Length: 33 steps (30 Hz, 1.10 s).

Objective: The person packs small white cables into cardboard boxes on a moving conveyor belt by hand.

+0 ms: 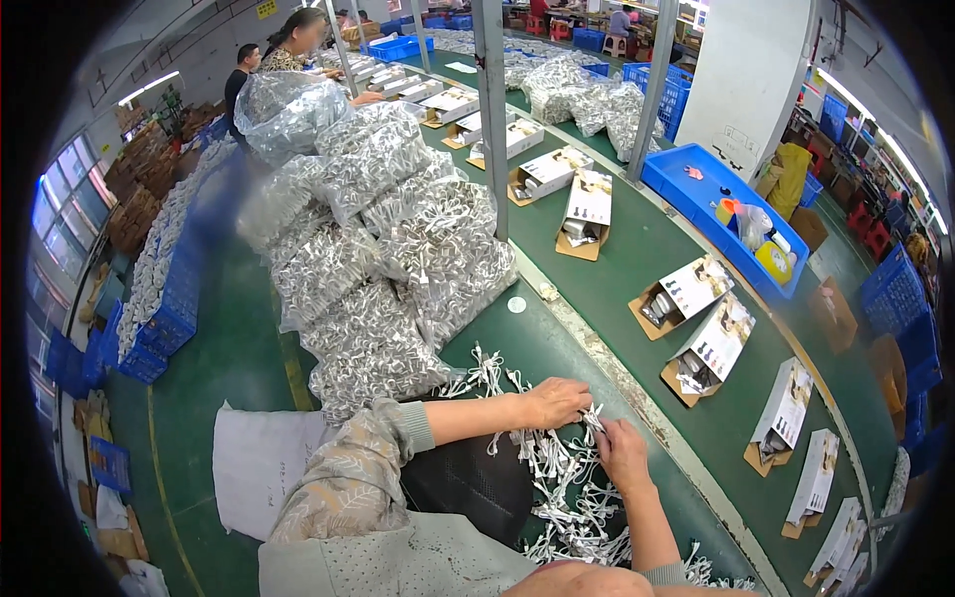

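Note:
Several bundled white cables (567, 458) lie in a loose heap on the green work surface in front of me. Over this heap my left hand (559, 402) reaches across from the left, its fingers closed at a white cable bundle (594, 418). From the lower right, my right hand (624, 453) pinches the same bundle, so that it sits between the two hands. My fingers partly cover it. A dark mesh piece (473, 488) lies under my left forearm, beside the heap.
Clear plastic bags (378, 249) packed with white cables pile up at the left. Beyond a raised edge, a green conveyor (637, 249) carries open printed boxes (711, 348). A blue tray (696, 204) stands past it. A metal post (490, 119) rises ahead; other people work farther off.

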Available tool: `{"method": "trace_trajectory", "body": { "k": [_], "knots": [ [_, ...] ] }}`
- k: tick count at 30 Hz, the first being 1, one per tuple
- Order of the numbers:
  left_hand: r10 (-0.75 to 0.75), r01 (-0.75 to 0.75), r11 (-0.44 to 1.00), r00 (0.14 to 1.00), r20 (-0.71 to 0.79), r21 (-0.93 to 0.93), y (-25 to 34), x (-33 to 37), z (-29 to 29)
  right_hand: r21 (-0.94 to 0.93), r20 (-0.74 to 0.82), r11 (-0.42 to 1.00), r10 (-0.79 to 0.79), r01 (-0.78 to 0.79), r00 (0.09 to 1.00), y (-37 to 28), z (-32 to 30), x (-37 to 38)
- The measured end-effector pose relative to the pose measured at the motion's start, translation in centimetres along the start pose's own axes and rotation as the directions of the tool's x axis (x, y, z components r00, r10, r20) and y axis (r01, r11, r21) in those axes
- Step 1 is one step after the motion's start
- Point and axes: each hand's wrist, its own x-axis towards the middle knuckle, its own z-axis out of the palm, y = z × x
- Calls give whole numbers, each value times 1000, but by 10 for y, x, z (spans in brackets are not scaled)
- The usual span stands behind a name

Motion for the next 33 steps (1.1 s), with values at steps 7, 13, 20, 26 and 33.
{"method": "trace_trajectory", "body": {
  "k": [7, 13, 20, 26, 33],
  "knots": [
    [-23, 23, 997, 1000, 1, -69, -1, -1, -1, 24, -14, 989, 144, -144, 989, -8, -15, -4],
    [-366, 383, 663, 915, 168, -643, 10, 10, -57, 655, 357, 493, 466, -573, 809, 3, -43, 1],
    [-540, 348, 443, 839, 65, -826, -16, 28, -57, 904, 293, 124, 518, -409, 804, 18, -57, 29],
    [-554, 400, 474, 828, 87, -784, -20, 27, -51, 970, 216, -51, 638, -239, 739, 60, -43, 52],
    [-550, 491, 433, 808, 210, -756, -20, 28, -37, 999, 30, -5, 856, -50, 516, 130, -65, 39]
  ]
}}
